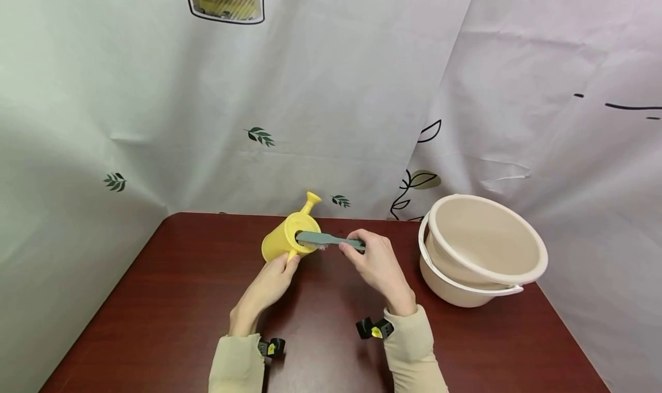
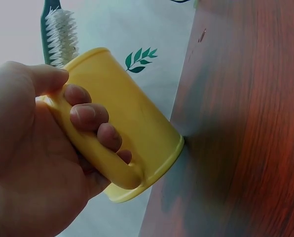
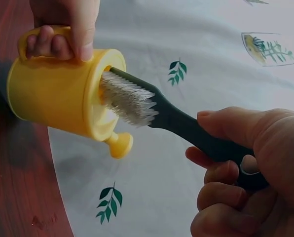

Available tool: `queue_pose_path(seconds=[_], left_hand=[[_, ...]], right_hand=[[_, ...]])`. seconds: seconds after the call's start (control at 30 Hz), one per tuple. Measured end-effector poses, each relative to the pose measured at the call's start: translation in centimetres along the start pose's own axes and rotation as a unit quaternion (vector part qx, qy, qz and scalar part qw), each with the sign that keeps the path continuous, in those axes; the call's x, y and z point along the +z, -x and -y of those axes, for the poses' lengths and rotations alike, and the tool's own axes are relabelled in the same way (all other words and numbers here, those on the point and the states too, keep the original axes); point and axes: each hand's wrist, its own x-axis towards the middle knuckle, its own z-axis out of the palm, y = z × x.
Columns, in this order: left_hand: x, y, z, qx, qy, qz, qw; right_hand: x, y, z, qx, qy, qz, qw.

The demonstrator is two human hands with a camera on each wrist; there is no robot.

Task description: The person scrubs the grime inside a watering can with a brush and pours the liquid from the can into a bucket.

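Observation:
A yellow watering can (image 1: 281, 239) is tilted over the table, its top opening turned toward the right hand. My left hand (image 2: 33, 143) grips the can's handle (image 2: 100, 160), fingers wrapped through it and thumb near the rim. In my right hand (image 1: 380, 264) is a dark green scrub brush (image 3: 186, 126), held by its handle between thumb and curled fingers. The white bristles (image 3: 129, 98) reach into the can's opening at their front end, and the brush's tip is hidden inside. The can's spout (image 1: 311, 202) points away toward the wall.
Two cream basins (image 1: 470, 292), one sitting tilted in the other, stand at the right of the dark red wooden table (image 1: 170, 301). A white patterned cloth (image 1: 336, 94) hangs behind the table's back edge.

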Motion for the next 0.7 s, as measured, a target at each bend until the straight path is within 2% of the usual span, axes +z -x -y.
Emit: queue_pose_path(seconds=[0.2,0.37,0.7], left_hand=[[0.09,-0.11,0.07,0.006,-0.011,0.001,0.9999],[0.07,-0.06,0.14,0.005,-0.010,0.016,0.9998],[0.42,-0.23,0.09,0.014,-0.031,0.013,0.9993]], right_hand=[[-0.24,-0.48,0.00,-0.002,0.014,0.009,1.000],[-0.59,-0.57,0.25,0.001,0.024,0.020,0.999],[0.33,-0.59,0.43,-0.026,0.046,0.003,0.999]])
